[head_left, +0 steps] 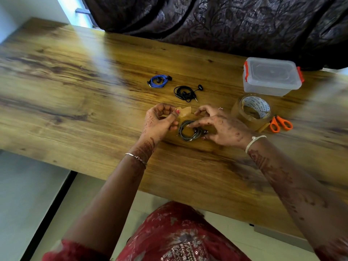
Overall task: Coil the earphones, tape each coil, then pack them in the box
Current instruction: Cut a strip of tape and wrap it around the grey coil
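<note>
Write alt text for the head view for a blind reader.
Left hand pinches a tape strip by a grey earphone coil the right hand holds on a wooden table. Blue earphones, black earphones, closed box, tape roll and scissors lie nearby.

1. The tape roll (pixel 252 112) carries blue printing around its white inner core, but the letters are too blurred to read.
2. The clear box (pixel 272 76) has a moulded shape on its lid, with nothing legible.
</note>
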